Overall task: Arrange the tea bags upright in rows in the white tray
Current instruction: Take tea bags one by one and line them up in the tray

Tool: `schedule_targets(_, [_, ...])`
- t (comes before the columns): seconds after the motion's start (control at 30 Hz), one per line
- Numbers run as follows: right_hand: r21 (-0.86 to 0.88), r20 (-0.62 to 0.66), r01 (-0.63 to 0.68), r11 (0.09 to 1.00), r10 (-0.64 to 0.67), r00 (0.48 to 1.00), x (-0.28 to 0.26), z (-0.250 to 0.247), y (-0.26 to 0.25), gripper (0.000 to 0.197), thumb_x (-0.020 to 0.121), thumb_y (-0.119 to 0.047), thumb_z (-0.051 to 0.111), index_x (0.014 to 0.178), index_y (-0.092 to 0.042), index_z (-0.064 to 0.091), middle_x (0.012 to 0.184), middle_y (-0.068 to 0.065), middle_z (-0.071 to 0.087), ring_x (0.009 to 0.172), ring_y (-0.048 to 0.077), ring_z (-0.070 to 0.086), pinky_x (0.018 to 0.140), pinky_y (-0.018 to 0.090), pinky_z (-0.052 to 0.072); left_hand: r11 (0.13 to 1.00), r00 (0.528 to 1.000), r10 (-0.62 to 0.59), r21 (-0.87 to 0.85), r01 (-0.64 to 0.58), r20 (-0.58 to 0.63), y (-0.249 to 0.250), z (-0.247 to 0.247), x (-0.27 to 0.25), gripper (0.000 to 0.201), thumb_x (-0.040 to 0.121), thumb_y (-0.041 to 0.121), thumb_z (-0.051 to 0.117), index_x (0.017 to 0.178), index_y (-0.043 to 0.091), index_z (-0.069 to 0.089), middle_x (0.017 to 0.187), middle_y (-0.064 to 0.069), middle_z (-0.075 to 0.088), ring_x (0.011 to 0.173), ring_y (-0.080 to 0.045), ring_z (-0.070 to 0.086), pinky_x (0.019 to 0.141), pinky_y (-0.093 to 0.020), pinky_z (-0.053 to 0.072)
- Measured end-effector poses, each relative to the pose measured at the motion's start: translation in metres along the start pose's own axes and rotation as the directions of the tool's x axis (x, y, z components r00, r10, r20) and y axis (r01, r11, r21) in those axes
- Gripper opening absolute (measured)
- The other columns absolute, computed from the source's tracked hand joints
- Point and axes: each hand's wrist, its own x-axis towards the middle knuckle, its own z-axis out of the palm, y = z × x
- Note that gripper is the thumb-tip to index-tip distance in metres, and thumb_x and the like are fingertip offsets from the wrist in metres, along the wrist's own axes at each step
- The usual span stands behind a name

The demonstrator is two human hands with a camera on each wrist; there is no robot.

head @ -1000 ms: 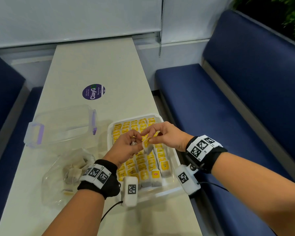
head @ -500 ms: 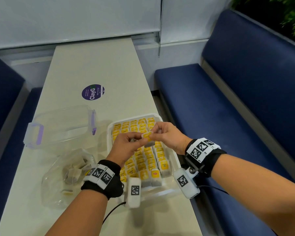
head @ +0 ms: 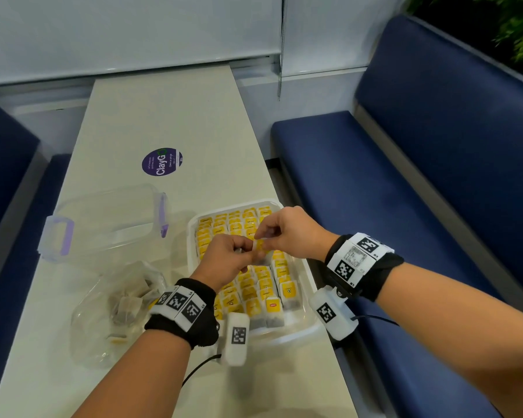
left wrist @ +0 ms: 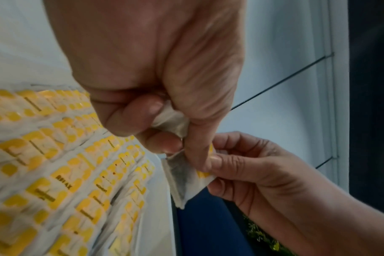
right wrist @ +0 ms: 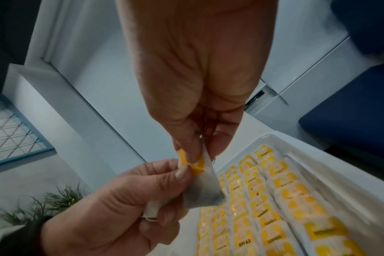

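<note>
— Above the white tray point(head: 194, 251), what do the hands have?

— One tea bag point(left wrist: 183, 180), held between both. The left hand point(head: 224, 260) pinches its upper edge with thumb and forefinger, the other fingers curled in; the right hand point(head: 290, 233) pinches the yellow tag point(right wrist: 196, 167) end with its fingertips. Neither hand is open at all.

— Is that bag touching the tray?

— No, it hangs clear, over the middle rows. From the head view it is mostly hidden behind the knuckles; only the wrist views show its grey, pointed body.

— And the rest?

— Rows of tea bags point(head: 254, 292) stand upright in the tray, yellow labels up. The left wrist strap hides the tray's near-left corner, so I cannot tell how full it is there. The label print is mostly blurred.

— Anything to the left?

— A clear plastic bag point(head: 115, 312) with loose bags inside, hard to count, and a clear container point(head: 103, 221) with purple clips beyond it, both on the table point(head: 163, 116).
</note>
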Motion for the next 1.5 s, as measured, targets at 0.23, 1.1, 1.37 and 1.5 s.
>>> schedule_targets(0.23, [-0.259,0.173,0.015,0.966,0.031,0.984,-0.001,-0.001,-0.011,0.016,0.081,-0.014,0.071,0.096,-0.012,0.068,0.073,-0.011,0.052,0.072,0.009,0.052,0.065,0.02,0.046,0.996,0.999,-0.051,0.076,0.05,0.013,-0.008,0.014,-0.002,0.019,0.084,0.009,0.076,0.077,-0.008,0.068,0.06,-0.009,0.057,0.043,-0.011,0.045,0.045,-0.02,0.041])
schedule_targets(1.1, [-0.546,0.574,0.185,0.817,0.203,0.793,-0.011,0.049,0.022,0.013,0.08,-0.003,0.066,0.092,-0.009,0.066,0.089,0.006,0.061,0.081,0.021,0.053,0.069,0.029,0.045,0.887,0.934,-0.357,-0.312,0.341,0.008,-0.01,-0.002,-0.006,0.037,0.088,-0.012,0.041,0.112,0.01,0.058,0.107,-0.014,0.061,0.081,-0.023,0.065,0.06,-0.028,0.048])
schedule_targets(1.37, [-0.212,0.101,-0.112,0.971,0.136,0.986,0.003,0.029,0.014,0.023,0.095,-0.03,0.053,0.098,-0.013,0.067,0.089,0.002,0.068,0.081,0.018,0.061,0.077,0.033,0.052,0.817,0.956,-0.291,-0.512,0.265,0.03,-0.01,-0.001,-0.005,0.05,0.086,-0.02,0.043,0.125,0.011,0.05,0.122,-0.018,0.062,0.097,-0.032,0.07,0.083,-0.043,0.055])
schedule_targets(1.5, [-0.156,0.121,-0.113,0.981,0.133,0.984,0.007,0.023,0.004,0.029,0.088,-0.036,0.065,0.1,-0.009,0.067,0.095,0.005,0.066,0.089,0.018,0.06,0.079,0.031,0.051,0.77,0.967,-0.252,-0.596,0.226,0.04,-0.006,0.0,-0.004,0.055,0.083,-0.022,0.04,0.125,0.012,0.05,0.127,-0.019,0.062,0.097,-0.03,0.067,0.088,-0.045,0.054])
